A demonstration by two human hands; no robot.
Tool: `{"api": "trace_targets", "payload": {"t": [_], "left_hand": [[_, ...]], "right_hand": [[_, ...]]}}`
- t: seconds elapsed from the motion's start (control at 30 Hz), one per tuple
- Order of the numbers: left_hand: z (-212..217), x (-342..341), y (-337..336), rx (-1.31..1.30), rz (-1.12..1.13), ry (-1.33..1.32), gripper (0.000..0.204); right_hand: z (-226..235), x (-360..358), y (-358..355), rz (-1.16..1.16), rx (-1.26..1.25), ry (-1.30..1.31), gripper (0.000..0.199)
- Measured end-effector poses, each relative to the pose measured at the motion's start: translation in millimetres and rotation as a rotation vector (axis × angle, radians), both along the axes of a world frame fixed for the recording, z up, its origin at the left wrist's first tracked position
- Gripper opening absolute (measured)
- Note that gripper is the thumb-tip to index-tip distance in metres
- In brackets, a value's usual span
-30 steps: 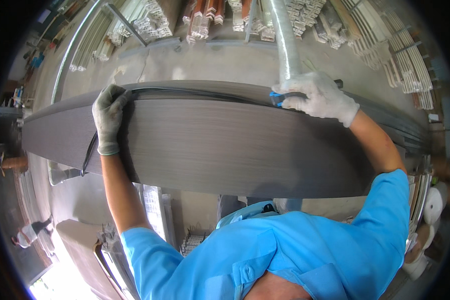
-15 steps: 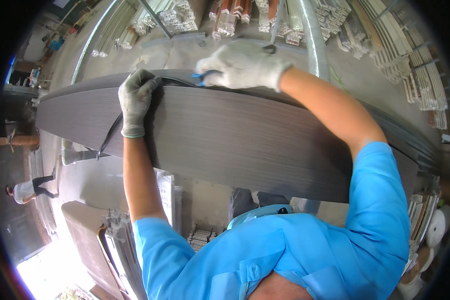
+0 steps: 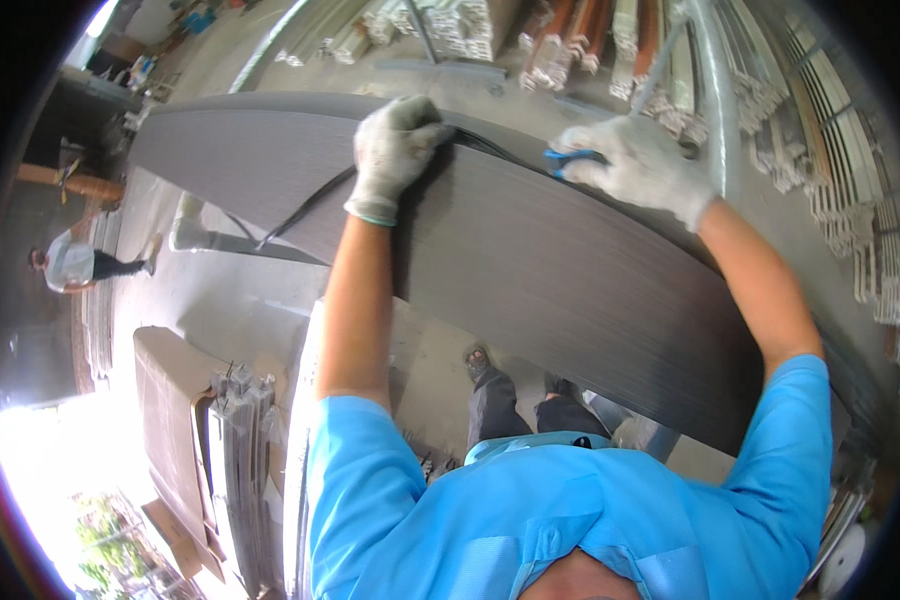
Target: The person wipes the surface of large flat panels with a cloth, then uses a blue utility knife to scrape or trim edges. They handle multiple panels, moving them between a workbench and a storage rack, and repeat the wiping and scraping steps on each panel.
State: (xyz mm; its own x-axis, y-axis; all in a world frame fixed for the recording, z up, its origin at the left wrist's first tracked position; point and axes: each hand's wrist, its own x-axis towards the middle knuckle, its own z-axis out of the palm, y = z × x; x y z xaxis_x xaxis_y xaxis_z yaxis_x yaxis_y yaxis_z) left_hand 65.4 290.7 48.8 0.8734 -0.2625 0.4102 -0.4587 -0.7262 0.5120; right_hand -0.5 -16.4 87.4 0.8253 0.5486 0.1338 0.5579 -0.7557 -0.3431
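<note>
A long dark grey panel (image 3: 540,270) with a fine brushed grain lies across in front of me. My left hand (image 3: 392,158), in a whitish knitted glove, is closed over the panel's far edge on a thin black rubber strip (image 3: 312,210). The strip's loose length hangs in a bend to the left, across the panel and past its near edge. More of it runs along the far edge toward the right. My right hand (image 3: 638,165), gloved alike, is closed around a small blue-handled tool (image 3: 574,158); its working end is not clear.
Bundles of white and brown profiles (image 3: 570,45) lie beyond the panel. A wrapped post (image 3: 720,110) rises behind my right hand. At the far left stands another person (image 3: 75,262). A brown board (image 3: 170,400) leans beside wrapped profiles at lower left. My feet show below the panel.
The whole view has shifted, so panel and hands sit further right. My right hand, holding the tool, is a little further from my left along the edge. My left grip is unchanged.
</note>
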Motion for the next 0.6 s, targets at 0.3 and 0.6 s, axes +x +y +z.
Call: {"api": "trace_targets", "payload": {"t": [0.3,0.6], "left_hand": [[23,1,59,0.104,-0.416,0.100,0.025],[65,27,205,0.131,-0.414,0.159,0.030]], "right_hand": [[14,1,40,-0.018,-0.040,-0.161,0.033],[4,-11,41,-0.322,-0.067,0.030,0.034]]}}
